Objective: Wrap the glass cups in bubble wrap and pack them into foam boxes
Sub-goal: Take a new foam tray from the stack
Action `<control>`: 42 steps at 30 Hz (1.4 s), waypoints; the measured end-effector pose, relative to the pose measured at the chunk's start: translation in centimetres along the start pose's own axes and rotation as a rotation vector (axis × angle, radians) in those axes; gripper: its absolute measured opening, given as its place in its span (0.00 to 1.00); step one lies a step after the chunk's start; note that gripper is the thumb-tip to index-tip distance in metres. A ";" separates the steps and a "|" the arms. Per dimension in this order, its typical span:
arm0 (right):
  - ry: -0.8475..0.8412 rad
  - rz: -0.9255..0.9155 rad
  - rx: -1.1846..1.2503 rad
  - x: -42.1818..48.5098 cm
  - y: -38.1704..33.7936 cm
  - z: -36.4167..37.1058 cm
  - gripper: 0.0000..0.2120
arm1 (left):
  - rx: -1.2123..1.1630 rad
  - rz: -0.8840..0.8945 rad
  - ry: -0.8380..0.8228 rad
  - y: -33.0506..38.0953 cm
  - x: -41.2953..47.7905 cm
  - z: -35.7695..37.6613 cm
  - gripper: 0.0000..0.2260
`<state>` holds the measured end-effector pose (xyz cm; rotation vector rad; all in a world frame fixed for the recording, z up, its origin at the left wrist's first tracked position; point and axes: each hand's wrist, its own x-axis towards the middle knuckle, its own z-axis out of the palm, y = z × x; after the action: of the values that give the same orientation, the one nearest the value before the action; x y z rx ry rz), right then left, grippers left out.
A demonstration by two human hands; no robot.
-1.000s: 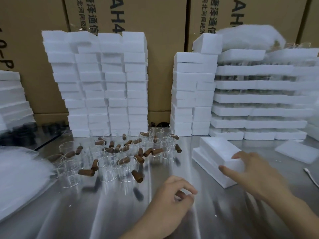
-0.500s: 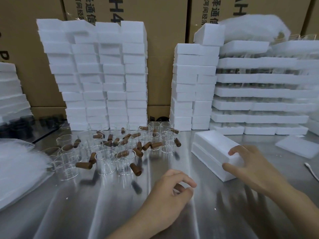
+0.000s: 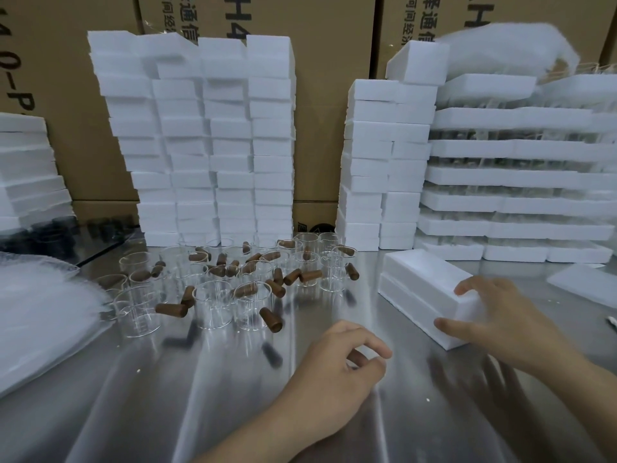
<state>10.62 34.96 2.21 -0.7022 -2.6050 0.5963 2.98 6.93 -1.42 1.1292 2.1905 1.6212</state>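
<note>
My right hand (image 3: 500, 315) grips the near end of a white rectangular foam box (image 3: 424, 279). My fingers are spread over its top edge and my thumb presses its near side. The box lies closed on the shiny steel table (image 3: 167, 396), turned at an angle, with a seam running between its lid and base.

My left hand (image 3: 334, 365) hangs just above the table to the left of the box, apart from it. Its fingers are curled in, with the thumb tip close to the forefinger. The palm faces away, so I cannot tell whether anything is pinched there.

The clear glass cups (image 3: 213, 305) stand bunched well to the left of the box and beyond my left hand. They are unwrapped, and brown cylindrical stoppers (image 3: 172, 309) lie in and among them. A pile of cloudy bubble wrap sheets (image 3: 36, 315) lies at the table's left edge, just beside the nearest cups.

A tall wall of stacked white foam boxes (image 3: 200, 145) rises behind the cups. A narrower foam stack (image 3: 377, 162) stands behind the box I hold. To its right are layered foam trays (image 3: 517, 175) with glassware showing between the layers. A flat foam slab (image 3: 587, 282) lies on the table beyond my right hand. Brown cardboard cartons (image 3: 327, 95) close off the back.
</note>
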 end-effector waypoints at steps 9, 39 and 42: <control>-0.015 -0.021 0.013 0.2 0.3 -0.4 0.30 | 0.008 -0.021 0.006 0.2 0.0 -0.1 0.07; 0.235 -0.106 0.027 1.0 1.7 -1.9 0.27 | 0.065 -0.013 -0.004 0.7 -0.4 0.1 0.06; 0.300 -0.229 0.027 -0.2 -1.1 -1.8 0.25 | 0.050 0.000 0.017 0.6 -0.4 0.1 0.07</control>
<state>11.19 34.58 4.24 -0.4369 -2.3490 0.4201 3.57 6.85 -1.05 1.1324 2.2539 1.5904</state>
